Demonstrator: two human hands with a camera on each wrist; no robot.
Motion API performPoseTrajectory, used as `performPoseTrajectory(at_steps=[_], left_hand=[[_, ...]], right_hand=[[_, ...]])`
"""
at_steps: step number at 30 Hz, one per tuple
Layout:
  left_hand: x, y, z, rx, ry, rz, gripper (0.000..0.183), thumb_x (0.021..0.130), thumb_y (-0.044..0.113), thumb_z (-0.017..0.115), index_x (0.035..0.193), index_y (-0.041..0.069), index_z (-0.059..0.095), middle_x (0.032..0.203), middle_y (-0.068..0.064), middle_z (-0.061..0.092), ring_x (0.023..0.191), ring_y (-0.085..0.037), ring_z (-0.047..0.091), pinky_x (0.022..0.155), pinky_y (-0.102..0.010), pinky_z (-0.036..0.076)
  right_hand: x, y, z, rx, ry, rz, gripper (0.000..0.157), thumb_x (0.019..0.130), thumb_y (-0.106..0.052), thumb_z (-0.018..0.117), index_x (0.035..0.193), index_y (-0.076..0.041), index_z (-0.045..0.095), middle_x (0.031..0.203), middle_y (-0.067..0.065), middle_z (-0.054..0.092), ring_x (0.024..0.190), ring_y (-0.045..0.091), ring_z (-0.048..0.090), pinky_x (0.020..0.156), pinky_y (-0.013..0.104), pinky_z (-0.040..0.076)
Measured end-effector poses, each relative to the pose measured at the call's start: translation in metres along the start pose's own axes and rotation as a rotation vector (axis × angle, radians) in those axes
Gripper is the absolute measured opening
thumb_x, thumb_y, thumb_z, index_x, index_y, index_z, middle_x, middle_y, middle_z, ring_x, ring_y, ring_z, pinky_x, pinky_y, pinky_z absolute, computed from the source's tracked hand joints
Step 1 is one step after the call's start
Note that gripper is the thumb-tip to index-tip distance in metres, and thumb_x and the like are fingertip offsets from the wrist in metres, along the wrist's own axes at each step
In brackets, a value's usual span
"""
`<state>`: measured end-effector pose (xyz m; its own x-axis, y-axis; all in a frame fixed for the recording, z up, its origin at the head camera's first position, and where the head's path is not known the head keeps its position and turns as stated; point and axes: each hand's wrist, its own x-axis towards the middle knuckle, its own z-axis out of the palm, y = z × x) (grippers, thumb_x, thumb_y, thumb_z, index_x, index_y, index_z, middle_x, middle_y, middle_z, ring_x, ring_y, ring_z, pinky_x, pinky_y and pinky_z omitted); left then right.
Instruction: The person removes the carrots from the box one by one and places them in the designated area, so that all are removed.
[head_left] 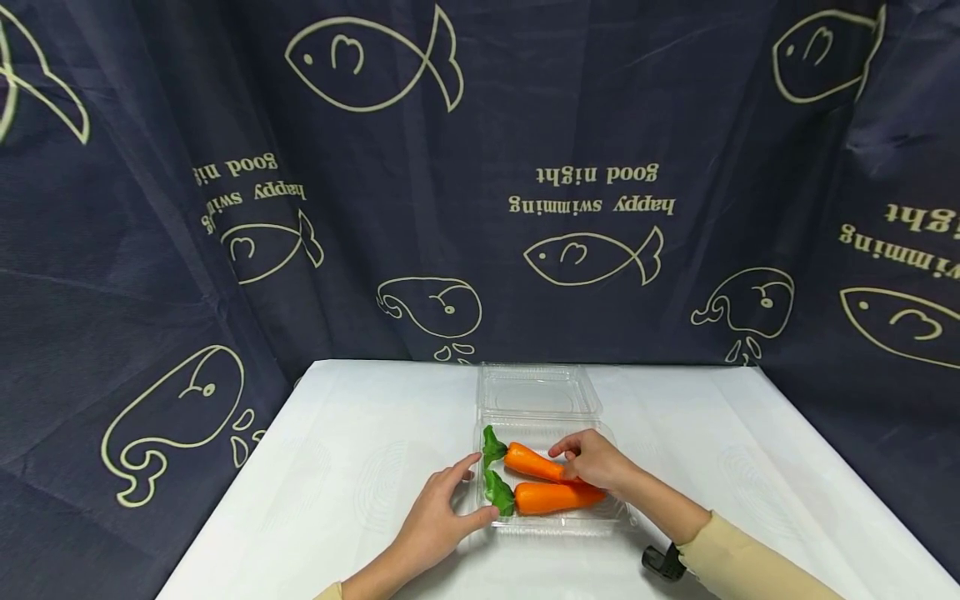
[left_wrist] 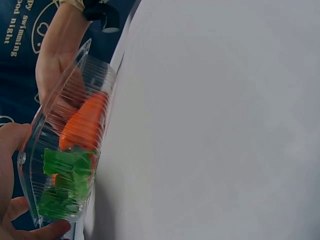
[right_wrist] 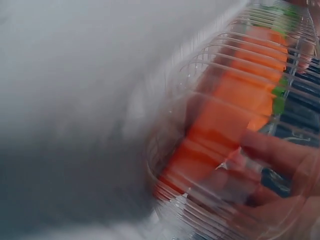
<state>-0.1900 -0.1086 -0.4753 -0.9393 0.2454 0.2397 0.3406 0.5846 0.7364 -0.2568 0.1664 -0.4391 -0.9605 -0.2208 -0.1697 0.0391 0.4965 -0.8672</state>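
Note:
A clear plastic clamshell box (head_left: pixel 551 523) lies opened on the table, its lid (head_left: pixel 536 392) folded back. Two orange carrots with green leafy tops lie side by side in it, leaves to the left: the near carrot (head_left: pixel 555 497) and the far carrot (head_left: pixel 528 460). My right hand (head_left: pixel 596 460) reaches into the box and pinches the far carrot near its thin end, which the fingers partly hide. At the box's left side, my left hand (head_left: pixel 442 512) touches the rim with its thumb and fingertips spread apart. The right wrist view is blurred.
The white table (head_left: pixel 360 467) extends around the box. A dark blue cloth (head_left: pixel 420 192) with fish and whale drawings hangs behind and at both sides. A black wrist device (head_left: pixel 663 563) sits at the right sleeve.

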Motion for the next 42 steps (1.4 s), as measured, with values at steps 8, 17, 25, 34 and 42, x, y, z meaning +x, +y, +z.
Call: performPoseTrajectory(at_steps=[8,17,25,34,42], left_hand=[[-0.002,0.0,0.0,-0.003,-0.012,-0.012,0.08,0.083,0.051,0.079,0.15,0.021,0.047,0.128,-0.009,0.064,0.121,-0.032,0.056,0.1,-0.057,0.046],[-0.002,0.0,0.002,-0.021,-0.027,-0.035,0.08,0.083,0.052,0.078,0.15,0.022,0.047,0.128,-0.008,0.064,0.124,-0.031,0.055,0.102,-0.057,0.044],[-0.002,0.001,0.001,-0.01,-0.026,-0.033,0.08,0.082,0.053,0.078,0.15,0.023,0.047,0.129,-0.007,0.064,0.124,-0.029,0.054,0.103,-0.056,0.044],[-0.001,0.0,0.002,-0.015,-0.026,-0.035,0.079,0.083,0.052,0.078,0.15,0.023,0.047,0.128,-0.006,0.064,0.124,-0.028,0.054,0.102,-0.055,0.045],[0.0,0.0,0.001,-0.014,-0.02,-0.039,0.08,0.082,0.053,0.077,0.15,0.024,0.047,0.129,-0.007,0.064,0.124,-0.03,0.054,0.102,-0.056,0.044]], right_hand=[[0.001,0.003,0.006,-0.035,0.058,0.021,0.02,0.077,0.006,0.075,0.096,-0.002,0.076,0.071,0.001,0.046,0.07,0.016,0.043,0.058,0.022,0.033],[0.003,0.007,0.01,-0.049,0.108,0.051,0.021,0.074,-0.004,0.084,0.094,-0.007,0.079,0.09,0.007,0.061,0.086,0.021,0.049,0.071,0.028,0.04],[0.004,0.01,0.014,-0.039,0.135,0.064,0.021,0.072,-0.01,0.087,0.092,-0.007,0.08,0.076,0.003,0.056,0.073,0.018,0.047,0.064,0.027,0.035],[0.006,0.012,0.015,0.019,0.126,0.108,0.027,0.072,-0.014,0.088,0.098,-0.007,0.08,0.081,0.003,0.061,0.076,0.019,0.051,0.068,0.028,0.037],[0.01,0.011,0.013,0.033,0.118,0.115,0.03,0.072,-0.015,0.088,0.099,-0.006,0.08,0.088,0.004,0.068,0.08,0.019,0.055,0.071,0.027,0.039]])
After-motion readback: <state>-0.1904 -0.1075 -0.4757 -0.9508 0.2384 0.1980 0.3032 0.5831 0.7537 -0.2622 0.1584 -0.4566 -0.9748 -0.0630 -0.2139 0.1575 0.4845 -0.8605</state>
